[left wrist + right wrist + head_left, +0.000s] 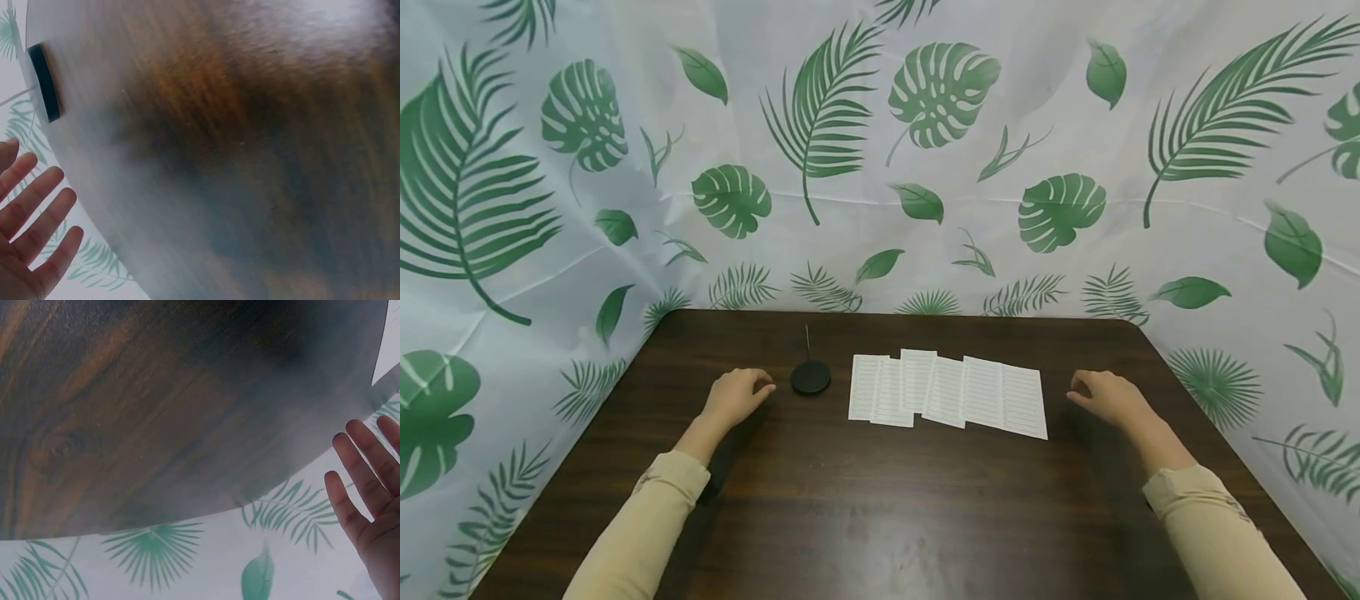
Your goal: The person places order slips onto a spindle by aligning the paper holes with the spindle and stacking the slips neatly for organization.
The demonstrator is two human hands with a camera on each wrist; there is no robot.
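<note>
Several white paper slips printed with lines (913,383) lie in an overlapping, uneven row on the dark wooden table (880,500). Left of them is a round black disc (810,377) with a thin rod rising at its far side; the disc's dark edge (44,83) also appears in the left wrist view. My left hand (735,397) is just left of the disc, apart from it, its fingers relaxed and holding nothing. To the right of the slips, my right hand (1105,395) is loosely bent and holds nothing. A slip's corner (389,344) shows in the right wrist view.
A white cloth backdrop with green leaf prints (850,208) hangs behind the table and along both sides. The table's far edge runs close behind the disc and slips. Light-coloured sleeves (647,517) cover both forearms.
</note>
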